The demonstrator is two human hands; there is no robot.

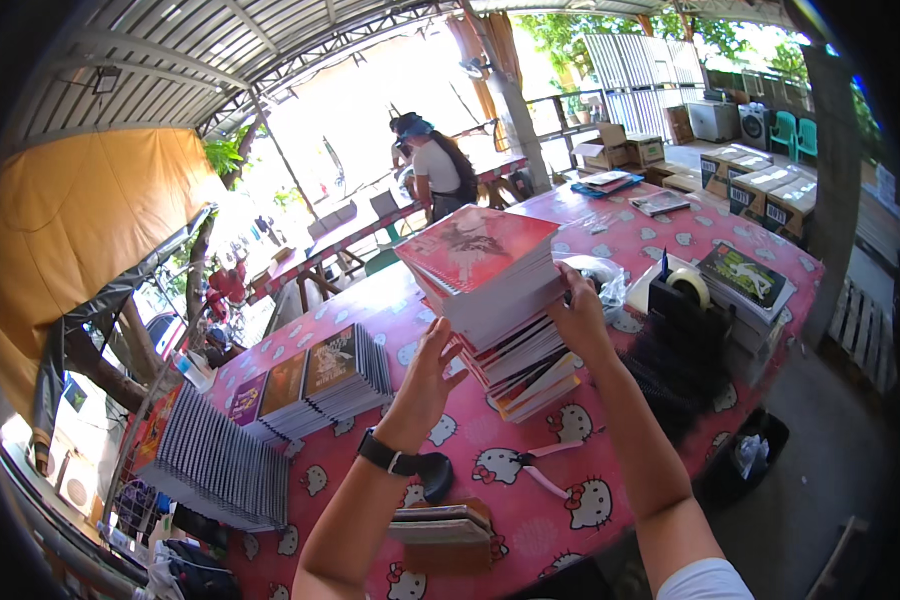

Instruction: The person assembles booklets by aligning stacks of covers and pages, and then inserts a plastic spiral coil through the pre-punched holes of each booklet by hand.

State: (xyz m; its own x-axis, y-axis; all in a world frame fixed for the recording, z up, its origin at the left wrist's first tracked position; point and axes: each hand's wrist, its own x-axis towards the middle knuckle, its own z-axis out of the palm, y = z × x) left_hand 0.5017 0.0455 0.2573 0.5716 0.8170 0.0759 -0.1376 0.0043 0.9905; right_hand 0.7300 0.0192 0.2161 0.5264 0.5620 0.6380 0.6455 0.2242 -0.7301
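Around the middle of the pink table (530, 530), a thick stack of red-covered books (500, 285) is held over a looser pile of booklets (530, 375); whether it's fully lifted off that pile can't really be told. Its right side is gripped by the right hand (580, 312), fingers curled round the edge, while the left hand (425, 378) is spread, fingers apart, at the near left corner. Pink-handled pliers (535, 465) are laid nearer, and bound books (215, 455) are stacked off to the left.

Container-wise: to the right, a roll of tape (705, 288) is seated in a black holder (665, 300), next to a dark heap (675, 370) that's too blurred to be made out. Behind the right hand, a clear plastic bag (598, 270) is seen, contents unreadable. Down on the floor, some crumpled clear plastic (753, 452) is stuffed into a black bin (738, 492). Farther back, an open cardboard box (602, 155) is parked, inside hidden, and closed cartons (775, 192) are lined up near a pillar (833, 175).
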